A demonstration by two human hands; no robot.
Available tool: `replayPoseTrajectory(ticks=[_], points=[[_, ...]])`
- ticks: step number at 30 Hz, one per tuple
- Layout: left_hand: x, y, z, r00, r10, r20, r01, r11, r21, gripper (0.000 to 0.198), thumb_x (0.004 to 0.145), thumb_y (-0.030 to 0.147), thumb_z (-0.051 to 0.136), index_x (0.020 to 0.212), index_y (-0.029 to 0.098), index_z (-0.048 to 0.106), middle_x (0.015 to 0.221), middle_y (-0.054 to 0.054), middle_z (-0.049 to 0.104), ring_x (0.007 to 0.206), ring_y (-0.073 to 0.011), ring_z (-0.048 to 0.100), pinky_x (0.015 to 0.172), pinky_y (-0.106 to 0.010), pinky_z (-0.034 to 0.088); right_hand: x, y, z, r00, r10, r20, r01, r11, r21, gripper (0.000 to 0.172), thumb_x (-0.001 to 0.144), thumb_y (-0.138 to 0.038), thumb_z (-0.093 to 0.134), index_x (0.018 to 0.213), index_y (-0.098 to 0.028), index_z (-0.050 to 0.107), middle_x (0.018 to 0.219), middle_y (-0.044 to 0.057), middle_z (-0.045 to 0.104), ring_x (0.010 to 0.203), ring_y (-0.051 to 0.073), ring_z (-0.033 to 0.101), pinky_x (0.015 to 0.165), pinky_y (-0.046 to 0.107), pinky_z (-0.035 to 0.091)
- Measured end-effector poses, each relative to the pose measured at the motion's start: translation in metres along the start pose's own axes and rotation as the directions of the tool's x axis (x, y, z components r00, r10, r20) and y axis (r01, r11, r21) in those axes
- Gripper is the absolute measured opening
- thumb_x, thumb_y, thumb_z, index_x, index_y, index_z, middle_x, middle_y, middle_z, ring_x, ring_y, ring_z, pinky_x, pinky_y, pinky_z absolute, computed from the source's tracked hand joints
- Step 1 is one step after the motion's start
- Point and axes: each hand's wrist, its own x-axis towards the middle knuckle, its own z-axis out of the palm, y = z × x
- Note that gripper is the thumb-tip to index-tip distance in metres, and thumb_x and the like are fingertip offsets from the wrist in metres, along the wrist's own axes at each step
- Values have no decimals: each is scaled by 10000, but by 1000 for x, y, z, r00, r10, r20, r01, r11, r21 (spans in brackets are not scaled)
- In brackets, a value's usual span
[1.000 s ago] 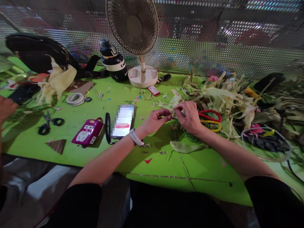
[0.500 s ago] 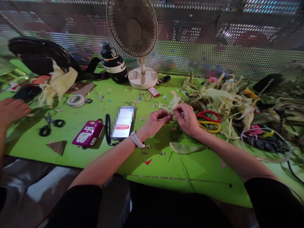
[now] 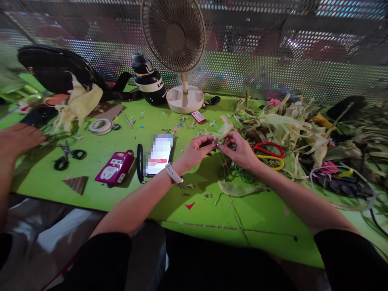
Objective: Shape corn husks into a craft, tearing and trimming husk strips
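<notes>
My left hand point(image 3: 198, 152), with a white band at the wrist, pinches the lower end of a pale piece of corn husk point(image 3: 224, 128). Facing it, my right hand point(image 3: 238, 150) pinches the same end, and the fingertips of both hands nearly meet. The exact spot they grip is too small to make out. Beneath and beside my right hand lies a tangle of thin green strands point(image 3: 232, 171). Red-handled scissors point(image 3: 274, 146) and a yellow handle point(image 3: 274, 163) rest just right of it. A loose husk strip point(image 3: 238, 188) lies nearer the table's front.
A husk pile point(image 3: 287, 125) covers the right side. At the back stand a fan point(image 3: 184, 99) and a black bottle point(image 3: 151, 85). A phone point(image 3: 159, 155), purple case point(image 3: 115, 169), black scissors point(image 3: 67, 155) and tape roll point(image 3: 100, 126) lie left. Another person's hand point(image 3: 21, 139) is far left.
The view has shifted slightly, so the objects at left sit a little further right. Both my hands remain together at the husk, with the fingers slightly repositioned and my right hand's fingers a bit lower.
</notes>
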Motion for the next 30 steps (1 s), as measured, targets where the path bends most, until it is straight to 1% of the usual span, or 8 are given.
replayPoseTrajectory(ticks=[4,7,12,16,19,25,27,30], points=[[2,2,-2,997,11,-73,-13,1000,-27,272,723,266,770,955,173,663,838,-7,676,732,-98,581,657,-240,456,4,1,-8,1000,-3,29,6,996,-90,277,823,-388,673,972,-160,627,667,-15,582,601,133,539,605,282,431],[3,2,-3,994,-3,-109,-1,999,-41,262,698,280,791,895,166,663,782,4,659,678,-83,555,624,-233,427,7,2,-13,992,-122,40,128,966,-224,185,860,-358,652,876,-174,672,690,6,619,654,147,564,657,300,421],[5,1,-5,990,-18,-138,15,1000,-19,248,697,321,785,856,166,674,725,6,644,633,-79,532,579,-227,396,7,2,-19,957,-289,20,262,834,-485,239,918,-406,598,818,-218,706,781,38,645,784,195,580,750,359,406],[6,-1,-7,988,-7,-155,8,1000,8,250,698,327,781,852,168,663,722,2,644,628,-83,528,564,-227,391,6,-4,-23,911,-400,102,381,721,-579,251,945,-393,553,845,-214,697,863,66,664,833,214,579,754,370,421],[3,-1,-4,995,57,-87,-45,990,133,222,723,334,757,831,167,659,756,-14,657,651,-95,532,598,-243,420,6,-9,-26,888,-445,111,417,681,-602,222,945,-380,550,885,-222,694,920,78,680,861,227,585,777,393,437],[-6,3,2,966,150,211,-215,919,330,166,803,305,660,880,159,677,833,-35,688,742,-126,582,714,-272,470,7,-7,-22,877,-449,169,476,769,-427,197,967,-346,498,901,-240,652,948,60,704,936,228,622,1005,493,409],[-7,4,2,952,170,256,-250,913,323,161,813,298,651,894,161,676,832,-31,685,739,-126,582,718,-272,475,7,-5,-20,891,-422,169,454,800,-393,201,972,-344,482,899,-232,632,838,46,688,869,217,624,998,475,429],[-7,5,1,944,181,276,-263,918,296,142,817,279,651,890,159,673,807,-30,675,719,-124,579,707,-274,481,4,-5,-19,924,-350,151,381,850,-364,215,968,-366,486,881,-213,609,802,52,665,828,209,619,852,394,495]])
